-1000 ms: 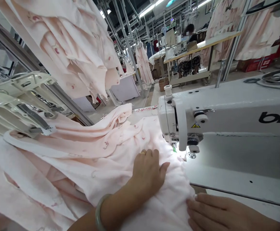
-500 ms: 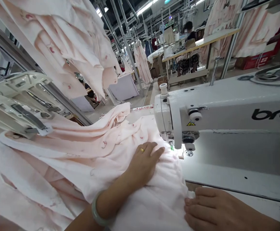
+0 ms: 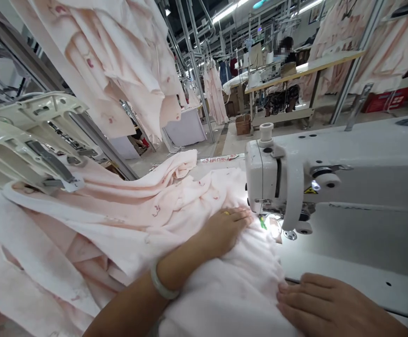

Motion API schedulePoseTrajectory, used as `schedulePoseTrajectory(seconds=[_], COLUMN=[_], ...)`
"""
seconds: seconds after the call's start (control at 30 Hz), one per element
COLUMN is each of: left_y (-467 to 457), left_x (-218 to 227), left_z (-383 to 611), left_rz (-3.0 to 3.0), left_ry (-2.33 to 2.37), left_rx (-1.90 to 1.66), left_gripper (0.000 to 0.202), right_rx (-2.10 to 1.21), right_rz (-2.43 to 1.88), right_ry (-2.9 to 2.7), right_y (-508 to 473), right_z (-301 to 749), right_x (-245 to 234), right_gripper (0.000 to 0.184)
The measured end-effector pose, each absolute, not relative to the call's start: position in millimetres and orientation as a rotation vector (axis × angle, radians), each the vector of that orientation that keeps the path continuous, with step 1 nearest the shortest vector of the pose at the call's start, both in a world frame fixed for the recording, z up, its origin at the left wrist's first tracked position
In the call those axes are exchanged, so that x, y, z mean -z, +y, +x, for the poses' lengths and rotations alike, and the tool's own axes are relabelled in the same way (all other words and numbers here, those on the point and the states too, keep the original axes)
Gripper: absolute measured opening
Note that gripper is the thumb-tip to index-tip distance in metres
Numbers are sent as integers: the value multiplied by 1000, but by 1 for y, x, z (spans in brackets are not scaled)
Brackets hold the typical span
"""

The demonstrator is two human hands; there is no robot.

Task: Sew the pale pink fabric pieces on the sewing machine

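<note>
Pale pink fabric with small printed figures [image 3: 176, 206] spreads in folds over the sewing machine bed. My left hand [image 3: 227, 231] lies flat on it, fingers stretched toward the presser foot [image 3: 275, 225] of the white sewing machine [image 3: 265, 180]. A ring and a pale bangle [image 3: 160, 283] are on that hand and wrist. Nearer to me, my right hand [image 3: 319, 299] is closed on the fabric's right edge, fingertips pressed together. A small green piece [image 3: 262, 223] shows beside the lit needle area. The exact stitching point is hard to make out.
A cream plastic hanger clamp [image 3: 32, 145] stands on the left over the fabric. Pink garment pieces [image 3: 120, 61] hang above the back left. Farther off, a person [image 3: 285, 51] sits behind a work table [image 3: 309, 70], and a red crate [image 3: 386, 99] stands on the right.
The view has shifted, so the machine head sits further right. My left hand has slid closer to the presser foot with its fingers nearer together. The white edge by my right fingertips is now covered.
</note>
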State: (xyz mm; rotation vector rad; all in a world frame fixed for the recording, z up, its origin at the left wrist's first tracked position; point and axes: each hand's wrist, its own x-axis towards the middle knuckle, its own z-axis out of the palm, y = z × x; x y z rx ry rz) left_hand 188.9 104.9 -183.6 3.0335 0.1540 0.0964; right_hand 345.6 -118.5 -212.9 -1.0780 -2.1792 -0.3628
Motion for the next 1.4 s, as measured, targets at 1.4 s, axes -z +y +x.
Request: schedulePoseTrajectory(seconds=[1.4], left_y=[64], left_x=[169], left_z=[160], left_rz=[3122], left_ry=[248], left_rx=[-4], left_gripper=[62], right_rx=[365], right_rz=[-1129], right_ry=[-2118], right_y=[-97], right_z=[367], right_x=[193], right_gripper=[31])
